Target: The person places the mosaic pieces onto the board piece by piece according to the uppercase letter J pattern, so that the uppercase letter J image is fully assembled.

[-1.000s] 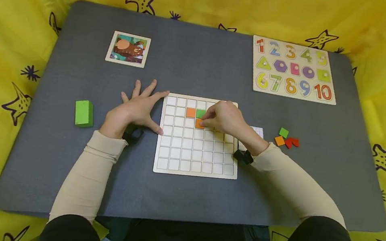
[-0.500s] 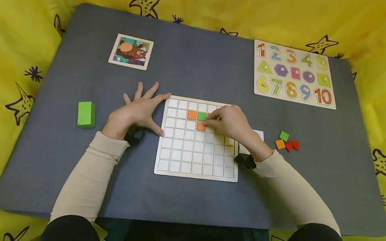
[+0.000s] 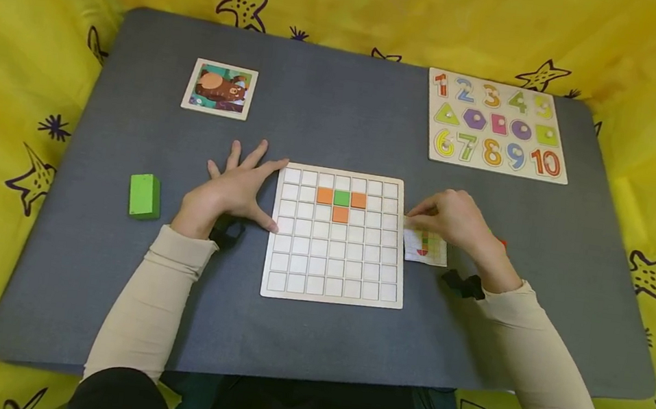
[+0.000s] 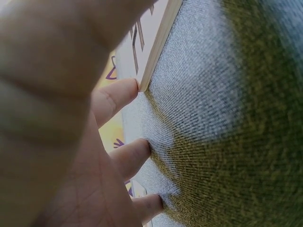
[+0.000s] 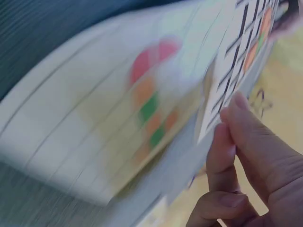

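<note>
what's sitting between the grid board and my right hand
A small pattern card lies on the mat beside the grid board, partly under the right hand. The head view shows it.

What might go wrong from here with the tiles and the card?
The right hand hovers over the pattern card, hiding part of it, so the pattern may be misread. The left hand only touches the grid board at its edge; a bump might shift the board and its four tiles.
</note>
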The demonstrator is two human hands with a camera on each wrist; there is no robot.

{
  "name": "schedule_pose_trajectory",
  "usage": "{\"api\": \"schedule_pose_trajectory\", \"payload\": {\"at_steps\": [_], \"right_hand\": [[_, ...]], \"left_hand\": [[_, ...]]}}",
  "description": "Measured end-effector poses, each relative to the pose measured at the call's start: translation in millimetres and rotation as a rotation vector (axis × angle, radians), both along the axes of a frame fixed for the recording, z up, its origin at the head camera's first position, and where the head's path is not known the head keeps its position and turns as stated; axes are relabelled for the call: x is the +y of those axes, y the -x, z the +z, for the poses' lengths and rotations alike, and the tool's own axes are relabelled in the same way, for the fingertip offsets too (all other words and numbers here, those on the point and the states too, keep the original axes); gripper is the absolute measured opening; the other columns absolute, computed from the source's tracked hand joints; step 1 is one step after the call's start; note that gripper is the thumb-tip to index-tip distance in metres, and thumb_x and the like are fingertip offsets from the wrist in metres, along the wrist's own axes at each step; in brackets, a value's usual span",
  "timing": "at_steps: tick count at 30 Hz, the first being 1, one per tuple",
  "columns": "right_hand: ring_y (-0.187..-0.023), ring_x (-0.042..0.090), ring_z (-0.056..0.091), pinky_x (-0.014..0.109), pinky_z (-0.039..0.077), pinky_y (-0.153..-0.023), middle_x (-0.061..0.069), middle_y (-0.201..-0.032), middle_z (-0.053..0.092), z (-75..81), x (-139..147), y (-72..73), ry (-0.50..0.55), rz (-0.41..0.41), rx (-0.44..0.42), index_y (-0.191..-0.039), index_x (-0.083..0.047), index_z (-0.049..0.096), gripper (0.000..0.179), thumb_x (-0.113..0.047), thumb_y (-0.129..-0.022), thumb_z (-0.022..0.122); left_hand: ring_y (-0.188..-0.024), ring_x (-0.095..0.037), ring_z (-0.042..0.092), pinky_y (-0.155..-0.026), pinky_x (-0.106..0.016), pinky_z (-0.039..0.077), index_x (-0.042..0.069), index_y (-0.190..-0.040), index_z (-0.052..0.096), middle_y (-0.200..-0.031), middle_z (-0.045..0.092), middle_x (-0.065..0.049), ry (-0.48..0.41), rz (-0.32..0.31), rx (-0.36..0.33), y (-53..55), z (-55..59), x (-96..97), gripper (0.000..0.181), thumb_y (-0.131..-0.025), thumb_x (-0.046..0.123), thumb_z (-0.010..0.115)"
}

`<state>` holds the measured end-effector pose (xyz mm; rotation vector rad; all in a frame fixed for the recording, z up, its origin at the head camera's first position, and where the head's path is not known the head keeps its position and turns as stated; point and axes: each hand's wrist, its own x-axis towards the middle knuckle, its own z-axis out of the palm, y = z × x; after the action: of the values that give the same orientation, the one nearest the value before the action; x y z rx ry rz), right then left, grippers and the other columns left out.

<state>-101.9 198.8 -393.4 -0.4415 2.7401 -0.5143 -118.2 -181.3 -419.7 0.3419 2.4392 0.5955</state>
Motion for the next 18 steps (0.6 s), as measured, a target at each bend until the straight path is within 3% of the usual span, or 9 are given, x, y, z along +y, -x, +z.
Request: {"api": "schedule_pose_trajectory", "payload": {"at_steps": [5, 9, 18], "right_hand": [[-0.067, 0.016, 0.065, 0.031, 0.048, -0.066, 0.011, -0.091, 0.082, 8.2, 31.2, -5.5, -0.057, -0.067, 0.001, -0.097, -0.011, 0.085, 0.018, -0.026, -0.086, 0.085], [-0.082, 0.025, 0.069, 0.032, 0.047, -0.069, 0.016, -0.099, 0.081, 10.8, 55.8, -10.5, -0.089, -0.132, -0.004, -0.098, -0.009, 0.085, 0.021, -0.027, -0.087, 0.084], [-0.091, 0.041, 0.066, 0.035, 0.042, -0.062, 0.026, -0.116, 0.075, 12.9, 98.6, -15.0, -0.203, -0.255, -0.080, -0.108, -0.010, 0.082, 0.029, -0.032, -0.089, 0.081]], "left_hand": [[-0.153, -0.057, -0.026, -0.109, -0.090, -0.008, 0.025, -0.167, 0.019, -0.175, -0.012, -0.018, 0.001, -0.002, -0.002, -0.3, 0.1, 0.1, 0.124, -0.071, 0.042, 0.096], [-0.153, -0.057, -0.026, -0.109, -0.090, -0.008, 0.025, -0.167, 0.018, -0.175, -0.013, -0.018, 0.001, -0.004, -0.004, -0.6, -0.1, 1.1, 0.124, -0.071, 0.043, 0.095], [-0.153, -0.057, -0.028, -0.108, -0.090, -0.008, 0.026, -0.168, 0.016, -0.175, -0.015, -0.017, 0.008, -0.015, -0.009, -0.3, 1.7, -0.1, 0.124, -0.072, 0.044, 0.094]]}}
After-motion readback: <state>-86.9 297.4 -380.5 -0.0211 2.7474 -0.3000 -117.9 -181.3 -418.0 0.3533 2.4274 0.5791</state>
